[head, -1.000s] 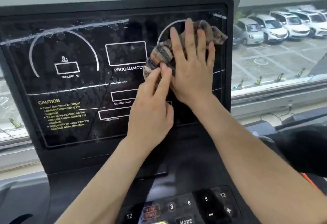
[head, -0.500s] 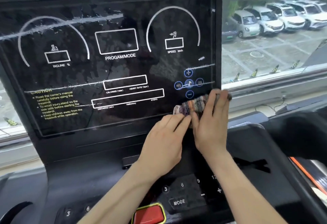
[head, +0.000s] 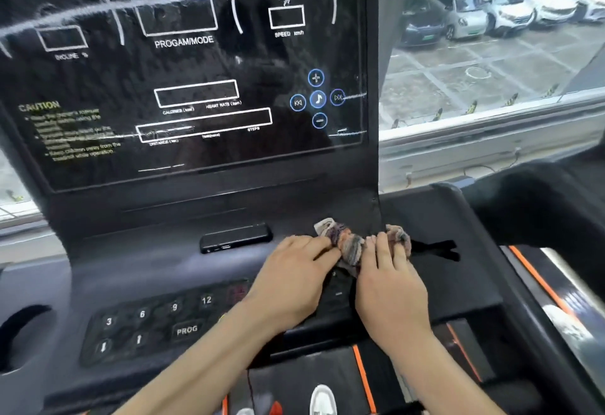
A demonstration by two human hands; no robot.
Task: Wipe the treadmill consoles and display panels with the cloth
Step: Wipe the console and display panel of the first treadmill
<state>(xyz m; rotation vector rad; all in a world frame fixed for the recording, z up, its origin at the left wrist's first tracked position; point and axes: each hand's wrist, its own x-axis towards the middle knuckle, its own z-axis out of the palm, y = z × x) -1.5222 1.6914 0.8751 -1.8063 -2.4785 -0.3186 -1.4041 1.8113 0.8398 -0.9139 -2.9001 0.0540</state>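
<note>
From the head camera, both bare forearms reach forward over the dark console deck (head: 137, 270) of a treadmill, a matte, faintly dusty plastic shelf with rounded corners. The left hand (head: 288, 283) lies palm down, fingers extended and close together, its fingertips pressing on the near left edge of the cloth (head: 350, 246). The right hand (head: 393, 287) also lies palm down, its fingers pushed into the right part of the cloth, where a fold of fabric wraps up over the fingertips; whether the thumb pinches the cloth underneath cannot be told. The cloth is a soft, woven rag, striped in muted grey, purple and orange, bunched into a lumpy ridge between the two hands and resting on the deck just below the upright screen, right of a slim, glossy black rectangular slot cover (head: 236, 237). Above stands the display panel (head: 196, 64), a large flat sheet of glossy black with white outlined boxes, curved gauge arcs, yellow caution text at lower left and a cluster of round blue-ringed icons (head: 317, 99) at right; pale streaks and smears cross its surface. On the deck at lower left sits a keypad (head: 147, 323) of dark rounded buttons bearing the numbers 3, 6, 9, 12, arrows and PROG, and beside it a curved hollow (head: 23, 336). Beyond the right edge, a window (head: 491, 64) shows parked cars (head: 491, 5) on paved ground.
</note>
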